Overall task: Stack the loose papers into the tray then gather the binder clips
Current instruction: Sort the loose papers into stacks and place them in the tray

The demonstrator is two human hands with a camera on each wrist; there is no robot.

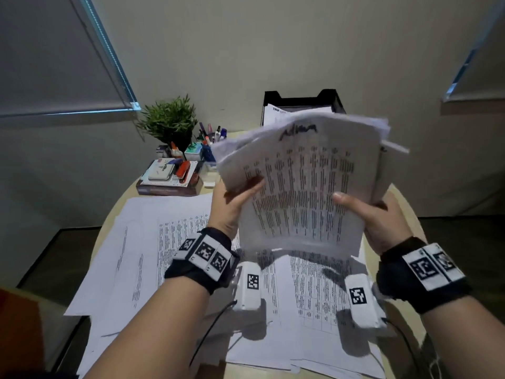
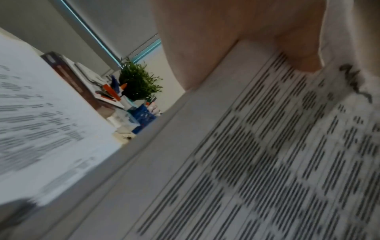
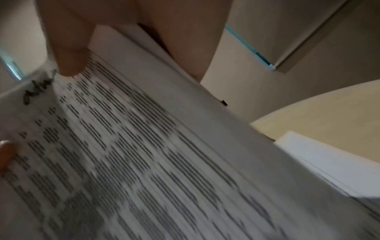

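Sheaf of printed papers (image 1: 300,184) held in the air over the desk, short of the black tray (image 1: 302,101).
Left hand (image 1: 232,203) and right hand (image 1: 377,217) each pinch a lower corner, thumb on top and fingers curled beneath. Thin, floppy sheets, edges uneven and fanned at the top: likely to slip or snag on the tray's rim. More loose sheets (image 1: 169,258) lie spread flat on the round table (image 1: 404,203). No binder clips visible.
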